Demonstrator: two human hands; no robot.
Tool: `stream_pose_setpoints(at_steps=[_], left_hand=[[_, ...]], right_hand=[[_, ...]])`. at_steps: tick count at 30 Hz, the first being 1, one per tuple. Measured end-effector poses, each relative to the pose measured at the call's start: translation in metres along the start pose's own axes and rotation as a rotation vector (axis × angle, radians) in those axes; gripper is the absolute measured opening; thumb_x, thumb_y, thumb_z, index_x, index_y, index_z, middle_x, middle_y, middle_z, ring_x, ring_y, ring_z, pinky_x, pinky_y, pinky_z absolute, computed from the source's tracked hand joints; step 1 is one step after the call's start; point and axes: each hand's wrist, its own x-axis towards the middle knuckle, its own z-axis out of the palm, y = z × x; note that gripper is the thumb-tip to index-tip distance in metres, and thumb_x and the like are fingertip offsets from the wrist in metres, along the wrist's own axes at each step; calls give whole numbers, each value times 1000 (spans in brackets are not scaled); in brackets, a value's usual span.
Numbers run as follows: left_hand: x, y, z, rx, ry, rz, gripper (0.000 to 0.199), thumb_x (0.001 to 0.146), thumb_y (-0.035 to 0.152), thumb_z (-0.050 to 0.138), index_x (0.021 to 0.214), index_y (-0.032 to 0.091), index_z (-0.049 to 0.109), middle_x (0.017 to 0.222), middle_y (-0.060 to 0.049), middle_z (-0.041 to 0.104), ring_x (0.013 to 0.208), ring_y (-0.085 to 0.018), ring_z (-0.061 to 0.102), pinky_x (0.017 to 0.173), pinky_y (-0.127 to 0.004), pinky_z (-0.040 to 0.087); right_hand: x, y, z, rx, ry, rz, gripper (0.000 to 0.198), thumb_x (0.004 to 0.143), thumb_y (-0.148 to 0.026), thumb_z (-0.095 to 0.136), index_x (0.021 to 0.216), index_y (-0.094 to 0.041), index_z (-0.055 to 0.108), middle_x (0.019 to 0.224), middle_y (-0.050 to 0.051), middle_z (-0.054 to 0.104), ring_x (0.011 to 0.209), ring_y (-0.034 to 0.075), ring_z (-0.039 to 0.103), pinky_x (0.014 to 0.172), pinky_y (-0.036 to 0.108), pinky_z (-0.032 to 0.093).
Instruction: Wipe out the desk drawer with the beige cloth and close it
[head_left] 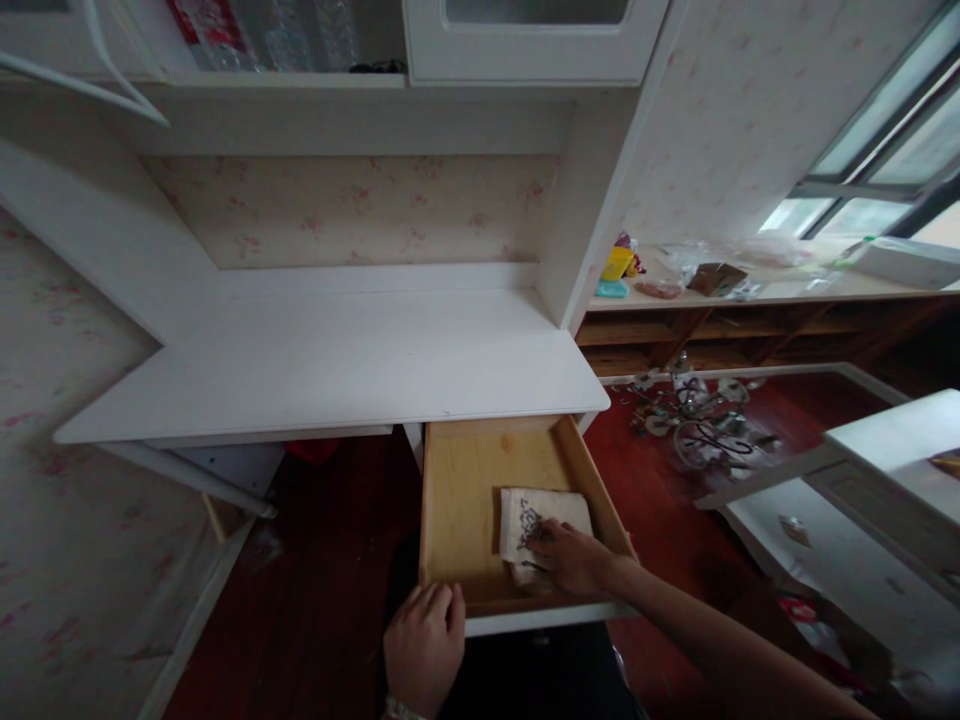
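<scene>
A wooden drawer is pulled out from under the white desk. Inside it, towards the right, lies a folded beige cloth with a dark, tangled-looking patch on top; whether that is print or small loose things I cannot tell. My right hand reaches over the drawer's right side and rests on the cloth, fingers stretched out and slightly apart, their tips at the dark patch. At the drawer's front left corner, my left hand has its fingers curled over the front edge.
Above the desk hangs a white cabinet with plastic bottles on its open shelf. On the right, a chandelier lies on the red floor near a white furniture piece. A low wooden shelf unit bears small packages below the window.
</scene>
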Motion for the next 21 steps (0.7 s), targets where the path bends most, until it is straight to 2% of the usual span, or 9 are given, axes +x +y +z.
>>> stream_pose_setpoints(at_steps=[3,8,11,14,17,21], left_hand=[[-1,-1,2,-5,11,5,31,88,25,44,60,23,58,63,1,62,65,-14,56,61,-27,36],[-4,-2,6,-2,16,-19,27,88,25,46,64,25,60,64,2,63,66,-15,57,64,-29,37],[-6,-3,10,3,31,-20,27,87,23,46,63,25,59,63,2,62,65,-14,57,65,-28,38],[-6,-4,13,2,81,-14,27,87,21,46,63,24,58,63,2,62,65,-14,57,68,-28,39],[-5,-5,15,0,142,2,28,86,19,46,60,23,56,61,2,61,62,-13,55,64,-27,38],[-6,-7,18,-2,206,16,28,86,19,45,61,24,57,60,2,61,61,-14,55,62,-26,38]], right_hand=[[20,-26,-5,44,-31,-64,30,81,-37,50,107,-33,65,121,3,58,119,30,41,94,48,35],[65,-81,-6,57,-7,21,58,73,-49,56,128,-35,48,135,7,44,118,34,42,88,53,40],[94,-101,-7,2,-24,34,71,69,-48,59,135,-32,40,141,12,36,123,39,35,86,60,38],[127,-100,-14,-46,-17,86,73,70,-45,57,138,-27,36,144,15,31,127,40,28,87,64,34],[159,-85,-25,-49,10,189,73,73,-44,55,140,-28,32,149,14,23,129,39,24,89,66,30],[184,-57,-36,-38,19,308,77,75,-50,52,144,-33,22,154,10,10,134,40,12,93,72,11]])
